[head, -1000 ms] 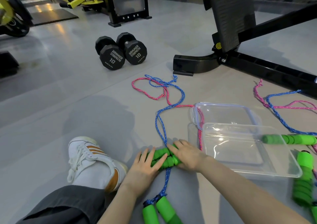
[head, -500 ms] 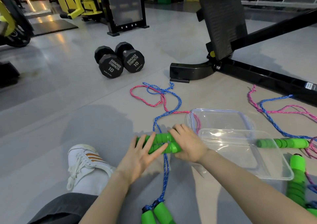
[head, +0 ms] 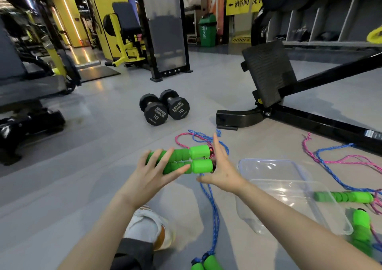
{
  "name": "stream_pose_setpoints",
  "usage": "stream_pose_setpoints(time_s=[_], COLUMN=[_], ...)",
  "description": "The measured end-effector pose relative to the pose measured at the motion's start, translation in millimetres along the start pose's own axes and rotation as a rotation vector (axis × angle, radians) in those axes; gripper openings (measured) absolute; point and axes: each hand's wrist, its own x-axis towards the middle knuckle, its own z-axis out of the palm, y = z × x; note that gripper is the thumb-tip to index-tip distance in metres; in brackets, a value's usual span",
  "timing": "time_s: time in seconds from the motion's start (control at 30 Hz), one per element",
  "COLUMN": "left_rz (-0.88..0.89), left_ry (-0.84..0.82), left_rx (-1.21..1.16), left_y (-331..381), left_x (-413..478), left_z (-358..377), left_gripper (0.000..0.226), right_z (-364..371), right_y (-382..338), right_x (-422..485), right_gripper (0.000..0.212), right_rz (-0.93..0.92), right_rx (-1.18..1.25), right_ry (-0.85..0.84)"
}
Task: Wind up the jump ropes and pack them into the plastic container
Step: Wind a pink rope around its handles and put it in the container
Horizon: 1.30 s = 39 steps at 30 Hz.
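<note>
Two green handles (head: 186, 156) sit side by side off the floor, squeezed between both hands. I see the left hand (head: 154, 173) spread straight-fingered across them and the right hand (head: 222, 170) flat against their caps. Their blue rope (head: 214, 205) trails down beside the clear plastic container (head: 299, 218).

The paired handles (head: 182, 161) sit between left hand (head: 148, 178) and right hand (head: 223, 172), container (head: 289, 205) to their right, dumbbells (head: 164, 107) behind.

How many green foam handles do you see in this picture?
6 handles: two pressed between the left hand and right hand, two at the bottom edge, two by the plastic container's right side. Others may be hidden.
</note>
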Motion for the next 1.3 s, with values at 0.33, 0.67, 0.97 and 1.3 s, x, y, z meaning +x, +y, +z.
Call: stream_pose_setpoints(time_s=[0.33, 0.67, 0.97, 1.3], left_rz=[-0.317, -0.416, -0.335, -0.414], left_ry=[-0.045, -0.067, 0.071, 0.064], left_rx=[0.161, 0.163, 0.088, 0.106], left_y=[-30.9, -46.4, -40.3, -53.2], left_x=[-61.1, -77.0, -15.3, 14.0], left_z=[-9.7, -20.5, -49.3, -96.7], left_gripper=[0.074, 0.081, 0.063, 0.081], right_z=[9.7, -38.4, -113.3, -208.3], right_y=[-5.0, -46.3, -182.7, -217.3], right_x=[3.0, 18.8, 21.4, -19.8], right_gripper=[0.027, 0.024, 0.019, 0.022], right_rz=[0.3, 0.268, -0.279, -0.082], right_rx=[-0.479, -0.169, -0.461, -0.473], right_ry=[-0.208, 0.207, 0.547, 0.737])
